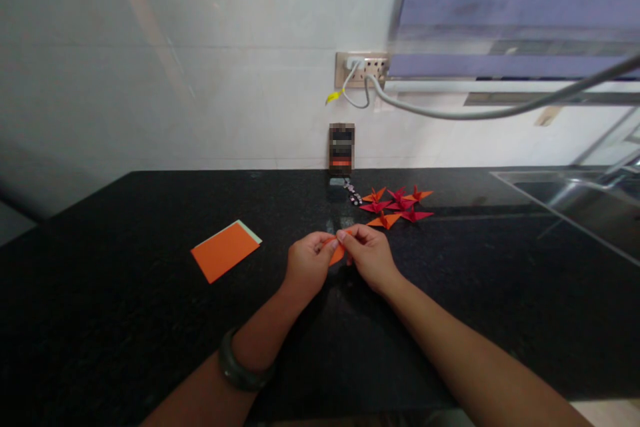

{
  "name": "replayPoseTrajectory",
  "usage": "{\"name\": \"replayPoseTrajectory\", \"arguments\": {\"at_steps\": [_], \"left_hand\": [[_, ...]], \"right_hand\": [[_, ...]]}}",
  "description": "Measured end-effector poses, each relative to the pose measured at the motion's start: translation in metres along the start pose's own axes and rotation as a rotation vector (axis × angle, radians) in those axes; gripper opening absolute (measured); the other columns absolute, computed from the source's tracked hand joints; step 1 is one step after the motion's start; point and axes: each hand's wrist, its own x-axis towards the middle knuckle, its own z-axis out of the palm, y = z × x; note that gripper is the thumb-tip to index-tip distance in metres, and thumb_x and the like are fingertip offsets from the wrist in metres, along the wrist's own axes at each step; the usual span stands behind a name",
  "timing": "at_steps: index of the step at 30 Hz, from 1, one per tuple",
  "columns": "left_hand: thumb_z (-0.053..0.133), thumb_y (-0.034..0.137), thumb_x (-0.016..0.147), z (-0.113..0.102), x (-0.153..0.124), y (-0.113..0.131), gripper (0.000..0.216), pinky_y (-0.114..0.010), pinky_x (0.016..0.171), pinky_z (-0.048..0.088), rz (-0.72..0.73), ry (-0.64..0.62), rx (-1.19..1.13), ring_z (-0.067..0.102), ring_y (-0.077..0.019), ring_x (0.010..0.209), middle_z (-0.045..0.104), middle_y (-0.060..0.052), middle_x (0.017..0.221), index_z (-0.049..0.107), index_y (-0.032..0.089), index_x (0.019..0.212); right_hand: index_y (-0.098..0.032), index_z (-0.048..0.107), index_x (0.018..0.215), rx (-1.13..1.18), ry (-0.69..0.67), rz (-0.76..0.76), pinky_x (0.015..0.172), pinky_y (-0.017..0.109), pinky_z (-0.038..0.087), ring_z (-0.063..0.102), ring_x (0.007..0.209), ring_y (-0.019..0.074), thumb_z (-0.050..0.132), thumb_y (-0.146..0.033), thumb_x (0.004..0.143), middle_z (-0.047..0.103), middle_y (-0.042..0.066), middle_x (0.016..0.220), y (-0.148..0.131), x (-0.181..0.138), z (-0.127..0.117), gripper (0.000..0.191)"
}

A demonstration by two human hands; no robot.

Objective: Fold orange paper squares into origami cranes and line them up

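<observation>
Between my two hands is a piece of folded orange paper (337, 254), held just above the dark countertop. My left hand (309, 263), below a wrist with a dark bangle (241, 367), pinches its left side. My right hand (371, 254) pinches the top right of the same paper, thumb tip close to the left hand's fingers. Much of the paper is hidden by the fingers, so its folded shape is unclear. Beyond my right hand lie several folded paper cranes (385, 220) in red and orange. Left of my hands rests a stack of orange paper sheets (226, 252), a pale edge showing underneath.
The black countertop (150, 340) meets a pale tiled wall. A phone (342, 148) leans upright there, with a beaded strap (354, 196) before it. Above is a wall socket (362, 70) with a cable (450, 113) running right. A metal sink (590, 203) sits at the right.
</observation>
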Motion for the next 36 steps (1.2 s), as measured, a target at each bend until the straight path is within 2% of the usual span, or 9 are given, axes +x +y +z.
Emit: {"name": "replayPoseTrajectory", "arguments": {"at_steps": [4,9,14,16,19,24,28,31,36], "left_hand": [[0.056,0.028,0.071,0.001,-0.001,0.003,0.017,-0.022,0.054,0.044,-0.014,-0.012,-0.036,0.06,-0.0141,0.059,0.066,-0.003,0.066,0.064,0.013,0.076],[0.054,0.029,0.072,0.001,-0.001,0.002,0.019,-0.022,0.05,0.042,-0.041,0.0,0.016,0.058,-0.0138,0.055,0.065,-0.003,0.062,0.063,0.012,0.075],[0.053,0.029,0.073,0.0,0.0,-0.002,0.02,-0.022,0.053,0.042,0.0,0.009,0.016,0.058,-0.0132,0.058,0.064,-0.003,0.066,0.063,0.013,0.082],[0.052,0.03,0.074,0.001,-0.001,-0.001,0.025,-0.021,0.048,0.039,-0.015,0.017,0.008,0.054,-0.0112,0.051,0.061,-0.001,0.059,0.061,0.013,0.089],[0.049,0.037,0.077,0.003,-0.001,0.002,0.035,-0.019,0.039,0.032,-0.114,-0.016,-0.108,0.044,-0.0081,0.037,0.052,0.004,0.047,0.055,0.012,0.1],[0.053,0.039,0.073,0.004,-0.002,0.005,0.028,-0.017,0.035,0.029,-0.192,-0.101,-0.186,0.042,-0.0048,0.036,0.06,-0.001,0.06,0.057,0.011,0.079],[0.051,0.036,0.074,0.002,-0.003,0.007,0.025,-0.017,0.035,0.03,-0.148,-0.121,-0.128,0.04,-0.0046,0.034,0.057,0.001,0.053,0.055,0.013,0.065],[0.051,0.035,0.073,0.001,-0.003,0.007,0.026,-0.017,0.035,0.03,-0.135,-0.159,-0.128,0.04,-0.0048,0.033,0.055,0.001,0.049,0.054,0.013,0.06],[0.05,0.037,0.074,-0.002,-0.002,0.01,0.028,-0.018,0.036,0.032,-0.175,-0.257,-0.264,0.046,-0.0056,0.036,0.063,-0.003,0.059,0.058,0.012,0.068]], "right_hand": [[-0.015,0.054,0.054,-0.024,0.005,-0.038,0.037,0.019,0.029,0.038,0.034,0.0064,0.052,-0.043,0.076,0.043,-0.005,0.037,0.003,0.002,-0.002,0.035],[-0.017,0.047,0.05,0.159,-0.027,0.063,0.035,0.02,0.031,0.038,0.031,0.0076,0.036,-0.055,0.08,0.043,-0.004,0.036,0.008,0.007,-0.004,0.049],[-0.016,0.051,0.059,0.07,-0.094,0.05,0.035,0.018,0.03,0.038,0.036,0.0052,0.066,-0.043,0.062,0.046,-0.007,0.046,0.006,0.006,-0.004,0.031],[-0.016,0.05,0.059,0.033,-0.059,0.029,0.035,0.017,0.028,0.037,0.036,0.0051,0.068,-0.04,0.061,0.045,-0.007,0.046,0.007,0.006,-0.004,0.029],[-0.016,0.048,0.056,0.001,0.026,-0.004,0.036,0.018,0.026,0.036,0.036,0.0053,0.065,-0.038,0.065,0.044,-0.007,0.042,0.008,0.006,-0.005,0.029],[-0.016,0.05,0.059,0.024,0.09,-0.03,0.037,0.019,0.03,0.039,0.038,0.0059,0.064,-0.039,0.067,0.051,-0.004,0.048,0.007,0.006,-0.006,0.028],[-0.016,0.057,0.074,0.079,-0.008,0.03,0.038,0.019,0.034,0.043,0.04,0.0072,0.067,-0.039,0.063,0.054,-0.004,0.053,0.005,0.004,-0.003,0.027],[-0.014,0.057,0.063,0.06,-0.048,0.013,0.039,0.02,0.033,0.043,0.04,0.0072,0.066,-0.038,0.064,0.051,-0.004,0.047,0.004,0.002,-0.002,0.026],[-0.014,0.053,0.053,0.151,-0.012,0.049,0.037,0.02,0.028,0.037,0.036,0.0061,0.06,-0.044,0.068,0.048,-0.004,0.043,0.005,0.003,-0.002,0.034]]}}
